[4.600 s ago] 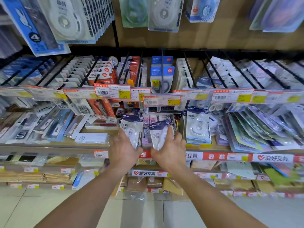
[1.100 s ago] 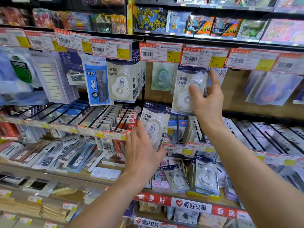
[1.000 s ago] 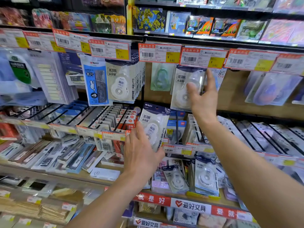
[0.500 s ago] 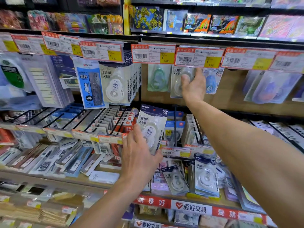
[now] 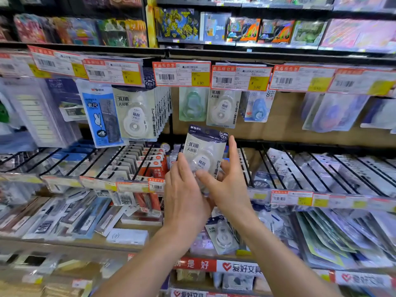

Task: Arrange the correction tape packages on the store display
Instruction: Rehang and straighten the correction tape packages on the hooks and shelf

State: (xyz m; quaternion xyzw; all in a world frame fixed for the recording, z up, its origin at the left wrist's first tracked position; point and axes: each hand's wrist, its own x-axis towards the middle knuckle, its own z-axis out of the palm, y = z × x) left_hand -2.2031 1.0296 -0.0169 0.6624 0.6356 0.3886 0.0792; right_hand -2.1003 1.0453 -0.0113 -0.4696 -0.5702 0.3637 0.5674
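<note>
The display wall (image 5: 287, 129) fills the view, full of hooks and price tags. In front of its middle, two hands meet. The left hand (image 5: 184, 196) holds the lower left side of a correction tape package (image 5: 203, 150). The right hand (image 5: 229, 185) pinches it, thumb in front, fingers behind. The package stands upright. At its 12 o'clock a hanging package (image 5: 222, 108) of the same kind is on a hook, and at 10 o'clock hangs a full row (image 5: 135, 116).
</note>
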